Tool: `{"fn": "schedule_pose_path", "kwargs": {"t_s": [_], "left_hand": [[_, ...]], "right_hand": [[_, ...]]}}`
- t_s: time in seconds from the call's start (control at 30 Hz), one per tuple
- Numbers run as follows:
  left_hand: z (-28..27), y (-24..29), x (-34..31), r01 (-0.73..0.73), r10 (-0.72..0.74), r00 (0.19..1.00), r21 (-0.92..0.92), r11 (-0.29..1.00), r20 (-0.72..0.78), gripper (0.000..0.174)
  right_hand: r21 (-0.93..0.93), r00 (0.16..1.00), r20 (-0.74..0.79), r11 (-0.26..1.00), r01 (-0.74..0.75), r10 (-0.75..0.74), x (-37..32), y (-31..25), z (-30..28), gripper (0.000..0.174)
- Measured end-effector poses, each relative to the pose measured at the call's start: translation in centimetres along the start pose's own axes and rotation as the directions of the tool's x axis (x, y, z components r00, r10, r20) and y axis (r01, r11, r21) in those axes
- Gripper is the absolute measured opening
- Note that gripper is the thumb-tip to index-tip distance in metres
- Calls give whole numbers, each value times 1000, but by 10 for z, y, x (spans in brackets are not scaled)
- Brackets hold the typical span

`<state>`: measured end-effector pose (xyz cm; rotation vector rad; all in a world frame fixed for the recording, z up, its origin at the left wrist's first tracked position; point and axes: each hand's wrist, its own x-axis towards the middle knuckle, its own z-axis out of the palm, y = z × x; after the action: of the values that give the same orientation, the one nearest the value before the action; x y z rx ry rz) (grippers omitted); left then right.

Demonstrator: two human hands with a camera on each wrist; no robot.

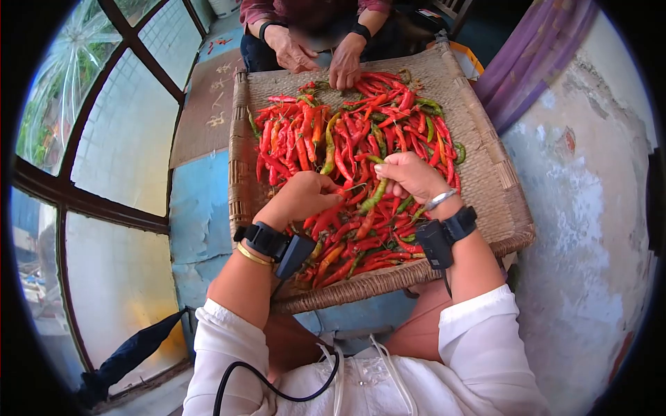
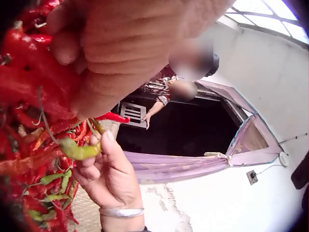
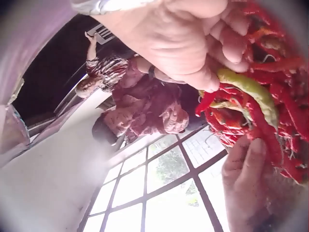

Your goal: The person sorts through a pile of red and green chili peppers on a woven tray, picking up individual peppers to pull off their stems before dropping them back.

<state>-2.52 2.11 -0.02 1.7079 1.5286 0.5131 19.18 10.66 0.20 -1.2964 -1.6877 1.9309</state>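
Note:
A broad heap of red chili peppers (image 1: 298, 135), with some green and orange ones mixed in, lies on a woven tray (image 1: 479, 139). Over the near half of the heap, my right hand (image 1: 414, 177) pinches a yellow-green chili pepper (image 1: 374, 197) between thumb and fingers; its curved body shows clearly in the right wrist view (image 3: 253, 92). Facing it from the left is my left hand (image 1: 302, 197), thumb and fingertips together on a red chili pepper (image 3: 264, 130). The left palm faces down, hiding part of the peppers below it.
Across the tray, another person's hands (image 1: 345, 62) work at the far edge of the heap. Glazed windows (image 1: 125, 132) line the left side, and a worn plaster wall (image 1: 576, 187) stands close on the right beside a purple curtain (image 1: 531, 55). The tray's thick rim (image 1: 361, 288) runs above my knees.

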Motion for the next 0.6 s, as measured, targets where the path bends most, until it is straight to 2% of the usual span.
{"fn": "schedule_pose_path", "kwargs": {"t_s": [0.07,0.1,0.27,0.33,0.37,0.4,0.47,0.53,0.6], "left_hand": [[1,3,-1,-10,9,1000,47,999,12,23],[2,4,-2,-20,18,1000,92,996,24,22],[-3,4,-4,-33,31,999,160,987,10,23],[-6,6,-7,-56,58,998,176,983,-4,24],[-7,8,-9,-65,64,998,177,982,13,24],[-8,10,-10,-76,72,997,179,981,27,24],[-8,18,-13,-61,59,998,182,981,19,24],[-2,14,-11,-64,69,996,99,993,-54,26],[-2,12,-8,-39,44,996,74,997,-72,23]], "right_hand": [[-146,980,147,977,154,-132,-10,-7,-7,24],[-158,975,195,977,142,-110,-19,-14,-9,23],[-307,984,170,947,98,-47,-28,-22,-23,21],[-90,980,67,977,193,-187,-15,-15,-28,20],[227,975,-11,949,220,-224,-15,-24,-23,17],[409,951,-138,858,309,-277,-10,-28,-18,25],[448,904,-271,788,422,-330,-3,-31,-5,34],[180,920,-218,913,366,-326,6,-15,2,34],[-52,970,-51,971,234,-237,8,-6,14,34]]}}
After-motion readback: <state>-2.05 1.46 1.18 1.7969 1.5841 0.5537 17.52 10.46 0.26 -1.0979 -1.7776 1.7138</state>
